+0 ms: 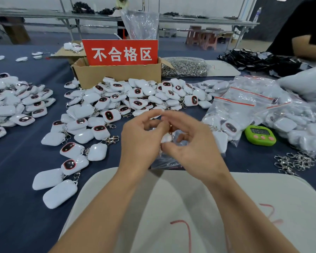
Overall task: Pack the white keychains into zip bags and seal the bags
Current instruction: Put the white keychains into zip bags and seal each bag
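Observation:
My left hand (141, 139) and my right hand (192, 143) meet above the table's near middle, both pinching a small clear zip bag (165, 162) that hangs between them. A white keychain (167, 137) shows inside the bag between my fingers. Loose white keychains (106, 114) with dark oval faces and metal clasps lie in a wide pile beyond and left of my hands. A second heap of keychains (16, 101) sits at the far left. Filled zip bags with red seal strips (248, 105) are piled at the right.
A cardboard box (117, 74) with a red sign stands behind the pile. A bag of metal clasps (185, 67) lies to its right. A green timer (260, 135) and loose clasps (295, 162) sit at the right. Another person's arm (308, 46) is far right. A white sheet (181, 207) lies under my forearms.

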Demonstrator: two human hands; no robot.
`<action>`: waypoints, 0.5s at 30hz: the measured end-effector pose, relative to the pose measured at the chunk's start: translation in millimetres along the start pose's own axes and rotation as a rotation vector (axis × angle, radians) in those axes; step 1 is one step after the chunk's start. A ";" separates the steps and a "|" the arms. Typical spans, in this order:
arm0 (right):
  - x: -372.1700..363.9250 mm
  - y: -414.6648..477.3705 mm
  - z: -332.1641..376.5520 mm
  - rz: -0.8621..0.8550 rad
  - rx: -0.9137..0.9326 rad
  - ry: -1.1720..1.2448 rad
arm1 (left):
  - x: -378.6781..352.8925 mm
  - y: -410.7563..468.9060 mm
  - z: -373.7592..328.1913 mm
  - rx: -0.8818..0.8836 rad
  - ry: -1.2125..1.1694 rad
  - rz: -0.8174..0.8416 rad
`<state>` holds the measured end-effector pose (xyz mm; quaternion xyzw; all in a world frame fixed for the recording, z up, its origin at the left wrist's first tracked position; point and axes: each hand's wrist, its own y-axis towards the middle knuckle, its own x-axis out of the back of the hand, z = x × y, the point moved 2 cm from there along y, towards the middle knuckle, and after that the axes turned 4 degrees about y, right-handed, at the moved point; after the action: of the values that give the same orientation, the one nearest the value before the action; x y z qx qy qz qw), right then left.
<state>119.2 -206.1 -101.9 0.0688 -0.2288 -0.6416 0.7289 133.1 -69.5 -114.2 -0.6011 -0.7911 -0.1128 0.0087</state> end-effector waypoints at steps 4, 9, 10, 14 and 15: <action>-6.0 0.6 -2.6 -0.009 -0.019 -0.121 | 1.9 0.8 0.2 0.017 -0.038 0.004; -0.2 2.3 -2.3 -0.160 -0.085 0.110 | 0.2 -3.1 -7.7 -0.014 -0.195 0.101; 1.7 3.0 -2.9 -0.189 -0.129 0.140 | 0.0 -3.9 -8.9 -0.027 -0.184 0.105; 3.1 4.3 -5.5 -0.245 -0.275 0.277 | 0.9 -4.0 -10.6 -0.055 -0.150 0.085; 2.8 4.2 -5.4 -0.242 -0.295 0.313 | 1.3 -3.8 -10.9 -0.062 -0.150 0.085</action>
<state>125.5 -209.1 -104.3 0.0872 -0.0070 -0.7321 0.6756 127.8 -71.3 -104.0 -0.6410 -0.7594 -0.0915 -0.0644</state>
